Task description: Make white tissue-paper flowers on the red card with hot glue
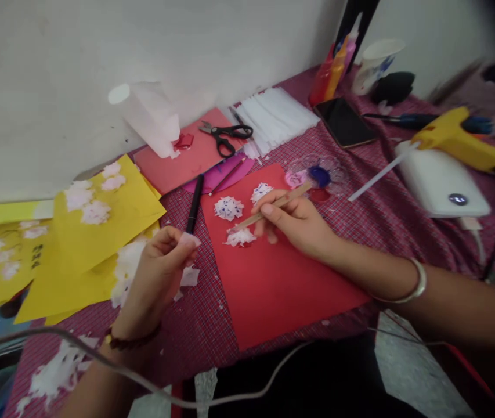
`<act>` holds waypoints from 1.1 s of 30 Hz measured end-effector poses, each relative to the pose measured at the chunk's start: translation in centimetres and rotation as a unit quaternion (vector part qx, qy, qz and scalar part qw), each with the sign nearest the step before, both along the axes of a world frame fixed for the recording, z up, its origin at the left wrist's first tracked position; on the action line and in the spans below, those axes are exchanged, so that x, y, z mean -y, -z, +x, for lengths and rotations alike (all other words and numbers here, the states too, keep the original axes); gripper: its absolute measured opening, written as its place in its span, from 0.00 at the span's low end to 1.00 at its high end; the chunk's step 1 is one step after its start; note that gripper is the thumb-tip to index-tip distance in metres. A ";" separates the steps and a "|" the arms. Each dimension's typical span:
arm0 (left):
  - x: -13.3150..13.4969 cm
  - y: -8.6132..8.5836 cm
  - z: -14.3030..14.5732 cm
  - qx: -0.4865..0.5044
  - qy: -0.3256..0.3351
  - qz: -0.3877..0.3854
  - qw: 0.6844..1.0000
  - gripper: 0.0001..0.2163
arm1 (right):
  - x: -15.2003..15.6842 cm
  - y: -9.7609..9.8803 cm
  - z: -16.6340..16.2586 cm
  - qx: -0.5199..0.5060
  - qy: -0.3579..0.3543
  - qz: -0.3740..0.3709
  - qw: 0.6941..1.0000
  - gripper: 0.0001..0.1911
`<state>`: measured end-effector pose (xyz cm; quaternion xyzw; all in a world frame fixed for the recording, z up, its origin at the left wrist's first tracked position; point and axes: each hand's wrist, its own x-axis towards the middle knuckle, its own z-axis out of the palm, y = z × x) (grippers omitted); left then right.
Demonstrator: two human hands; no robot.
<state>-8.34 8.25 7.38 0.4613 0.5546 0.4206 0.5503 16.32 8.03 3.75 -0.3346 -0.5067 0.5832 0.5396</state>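
My right hand (293, 220) grips a thin wooden stick (268, 209) slantwise. The stick's lower tip meets a white, fringed paper flower (239, 236) on a red sheet (268, 290); whether it presses on it I cannot tell. Two more fluffy flowers, one flecked with blue (228, 208) and another (262, 191) partly behind my fingers, sit higher on the sheet. Left of the sheet, my left hand (160, 273) pinches a small pale piece of thin paper (190, 240) between thumb and finger. A black pen (194, 203) lies just beyond that hand.
Yellow sheets with pale paper flowers (108, 232) lie at left. Behind are scissors (223, 136), white paper strips (277, 119) and a phone (345, 122). A clear paint palette (338, 168), yellow glue gun (465, 139) and white power bank (443, 180) stand right. A cable (120, 371) crosses the foreground.
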 end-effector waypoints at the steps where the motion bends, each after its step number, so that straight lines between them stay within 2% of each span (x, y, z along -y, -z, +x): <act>1: 0.0 0.4 0.8 0.014 0.004 -0.015 1.000 0.11 | 0.1 -0.1 0.0 -0.002 -0.004 0.006 1.000 0.19; 5: 0.2 1.5 2.8 0.030 0.022 -0.032 0.999 0.13 | 0.4 -0.3 -0.3 -0.012 -0.017 0.049 0.999 0.18; 9: 0.5 2.2 3.1 0.024 0.039 -0.011 0.999 0.10 | 0.5 0.0 -0.5 -0.012 -0.039 0.072 0.997 0.17; 15: 0.9 2.4 3.3 0.022 0.041 -0.013 0.999 0.09 | 0.7 0.4 -0.7 0.012 -0.051 0.088 0.995 0.13; 19: 1.2 2.4 3.6 0.040 0.030 -0.017 0.999 0.09 | 0.8 0.2 -0.7 0.053 -0.026 0.109 0.992 0.13; 23: 1.2 2.2 3.6 0.107 0.016 -0.037 0.993 0.08 | 1.2 0.0 -0.6 0.073 -0.007 0.116 0.991 0.12; 27: 0.7 2.1 2.9 0.202 0.042 -0.098 0.973 0.10 | 1.4 -0.1 -0.4 0.036 -0.032 0.106 0.993 0.11; 31: 0.6 2.2 2.3 0.237 0.057 -0.131 0.961 0.06 | 1.7 -0.3 -0.4 0.000 -0.057 0.103 0.993 0.10; 33: 0.8 2.2 2.3 0.242 0.057 -0.129 0.960 0.07 | 1.7 -0.4 -0.5 -0.013 -0.063 0.102 0.993 0.10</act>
